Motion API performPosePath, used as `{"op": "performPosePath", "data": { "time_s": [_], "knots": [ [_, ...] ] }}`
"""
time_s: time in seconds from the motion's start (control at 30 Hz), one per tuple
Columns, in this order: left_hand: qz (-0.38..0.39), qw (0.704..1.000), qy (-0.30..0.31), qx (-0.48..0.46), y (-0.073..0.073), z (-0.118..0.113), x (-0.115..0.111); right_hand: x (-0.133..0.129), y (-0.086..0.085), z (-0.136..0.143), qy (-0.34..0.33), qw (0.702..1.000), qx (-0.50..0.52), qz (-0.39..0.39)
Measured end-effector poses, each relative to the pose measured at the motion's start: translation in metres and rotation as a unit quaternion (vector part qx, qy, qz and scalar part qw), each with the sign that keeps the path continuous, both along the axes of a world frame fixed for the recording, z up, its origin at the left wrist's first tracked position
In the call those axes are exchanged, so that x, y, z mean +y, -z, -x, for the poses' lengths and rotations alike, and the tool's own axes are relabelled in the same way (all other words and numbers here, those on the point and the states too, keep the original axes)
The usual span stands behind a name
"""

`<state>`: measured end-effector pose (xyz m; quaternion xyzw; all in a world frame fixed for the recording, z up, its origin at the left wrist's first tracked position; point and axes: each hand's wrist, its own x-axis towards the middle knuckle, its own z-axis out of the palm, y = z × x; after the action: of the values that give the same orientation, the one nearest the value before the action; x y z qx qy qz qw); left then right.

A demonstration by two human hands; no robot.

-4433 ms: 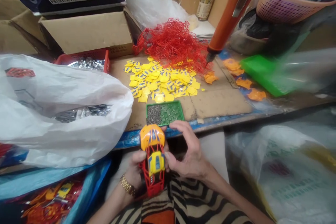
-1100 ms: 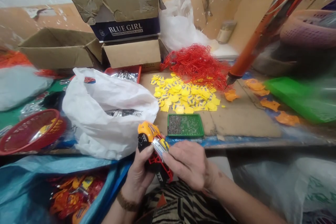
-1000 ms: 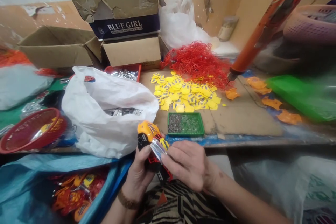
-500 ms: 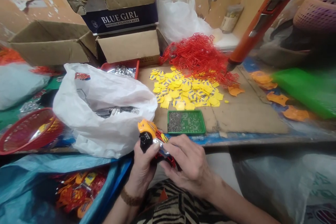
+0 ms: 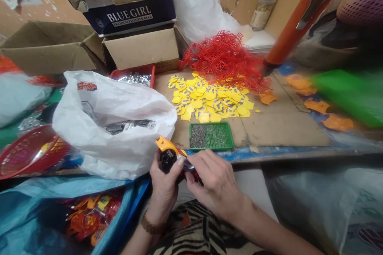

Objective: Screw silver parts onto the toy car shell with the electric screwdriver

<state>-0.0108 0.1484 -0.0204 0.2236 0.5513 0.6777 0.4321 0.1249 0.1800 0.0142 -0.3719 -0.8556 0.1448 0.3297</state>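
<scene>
Brown cardboard (image 5: pixel 287 128) lies on the table (image 5: pixel 269 152); near the front edge, a shallow green plastic tray (image 5: pixel 231 138) holds tiny metallic pieces (image 5: pixel 197 135), densest at left. Leftward, a crinkled white plastic bag (image 5: pixel 128 155) holds shiny silvery parts (image 5: pixel 128 126). Before that edge, the left hand's grip (image 5: pixel 164 187) clasps an orange-shelled toy car (image 5: pixel 164 144); the right hand's grip (image 5: pixel 217 181) pinches its other end.

The head view looks forward and down over the workbench (image 5: pixel 269 152).
</scene>
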Motion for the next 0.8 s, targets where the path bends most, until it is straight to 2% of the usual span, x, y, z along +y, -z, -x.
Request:
{"op": "performPosePath", "data": {
  "time_s": [0.13, 0.33, 0.57, 0.8],
  "knots": [
    [0.002, 1.000, 0.004, 0.004, 0.004, 0.000, -0.001, 0.001, 0.001, 0.001, -0.005, 1.000, -0.021, -0.020],
    [-0.007, 0.997, 0.065, -0.044, 0.007, 0.001, -0.007, 0.003, 0.006, -0.007, -0.031, 0.999, -0.025, 0.003],
    [0.013, 0.998, 0.044, -0.051, 0.010, 0.000, -0.006, 0.003, 0.008, -0.010, -0.032, 0.998, -0.035, 0.028],
    [0.033, 0.999, 0.025, 0.017, 0.015, -0.001, -0.008, 0.005, 0.011, -0.009, 0.002, 1.000, -0.016, -0.018]
  ]
}}
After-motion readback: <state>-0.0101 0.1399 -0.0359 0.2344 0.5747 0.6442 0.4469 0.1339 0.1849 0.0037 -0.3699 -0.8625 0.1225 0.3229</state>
